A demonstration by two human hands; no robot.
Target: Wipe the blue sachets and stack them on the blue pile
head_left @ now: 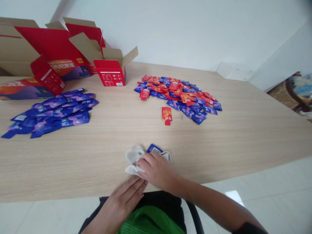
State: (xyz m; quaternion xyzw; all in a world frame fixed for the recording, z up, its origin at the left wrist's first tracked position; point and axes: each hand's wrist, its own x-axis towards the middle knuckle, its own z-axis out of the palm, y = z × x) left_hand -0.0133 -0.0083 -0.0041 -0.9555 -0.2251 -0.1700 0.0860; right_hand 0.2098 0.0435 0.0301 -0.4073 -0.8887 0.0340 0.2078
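Observation:
My right hand (157, 170) is closed over a bunched greyish-white cloth (134, 154) near the table's front edge. Under the cloth and fingers lies a blue sachet (154, 148); only its far end with a white label shows. My left hand (126, 196) rests at the edge, fingers stretched out side by side, their tips against the near side of the cloth and right hand. Whether those fingertips press on the hidden end of the sachet I cannot tell. Farther up the table, a single red sachet (167, 115) lies by itself.
A mixed heap of red and blue sachets (180, 94) spreads across the back middle. Blue sachets (56, 112) are piled at the left. Behind them stand opened red cartons (110, 73) with flaps up. A white wall (180, 35) borders the wooden table (243, 130).

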